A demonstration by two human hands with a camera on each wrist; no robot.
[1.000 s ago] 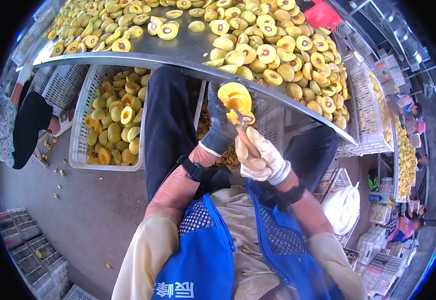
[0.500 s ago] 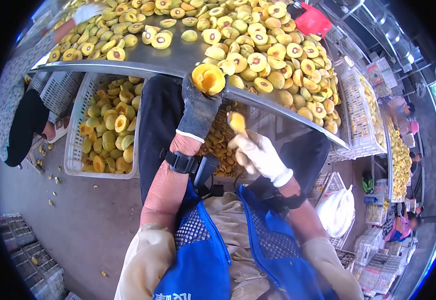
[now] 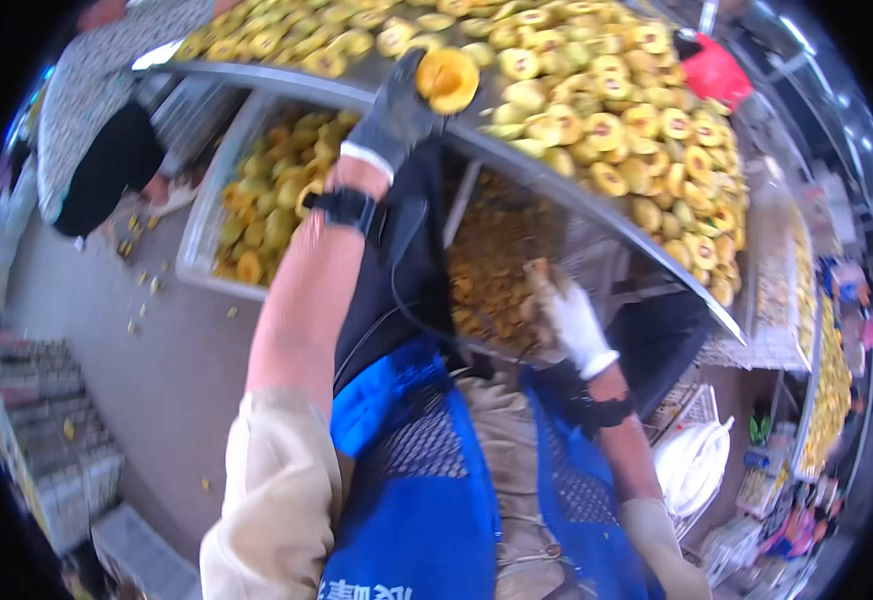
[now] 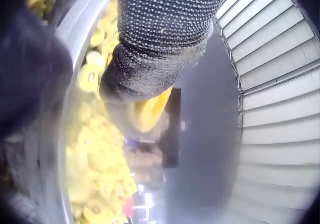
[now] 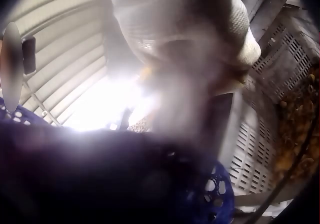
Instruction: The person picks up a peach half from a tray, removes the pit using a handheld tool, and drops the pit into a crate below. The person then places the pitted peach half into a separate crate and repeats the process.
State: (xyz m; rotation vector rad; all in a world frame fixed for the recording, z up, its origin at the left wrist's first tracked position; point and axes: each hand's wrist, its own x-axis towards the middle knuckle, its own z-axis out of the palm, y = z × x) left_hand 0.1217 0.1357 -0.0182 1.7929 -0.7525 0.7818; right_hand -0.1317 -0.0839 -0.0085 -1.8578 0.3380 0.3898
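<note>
My left hand (image 3: 404, 100), in a dark grey knit glove, grips a pitted yellow peach half (image 3: 446, 78) above the near edge of the steel table (image 3: 596, 215), which is heaped with cut peach halves (image 3: 636, 130). In the left wrist view the glove (image 4: 160, 49) curls over the same yellow half (image 4: 150, 111). My right hand (image 3: 556, 298), in a white glove, hangs lower under the table's edge, fingers wrapped round the brownish handle of a pitting knife (image 3: 534, 272). The right wrist view shows only the blurred white glove (image 5: 200, 34).
Under the table a white crate (image 3: 206, 230) holds whole peaches, and a second crate (image 3: 491, 260) holds orange scraps. Another person (image 3: 91, 140) stands at the far left. Stacked crates (image 3: 41, 430) line the floor at left. A white bag (image 3: 691, 460) lies at the right.
My left hand has carried the peach half up and forward over the table. My right hand with the knife has dropped away from the fruit toward the scrap crate.
</note>
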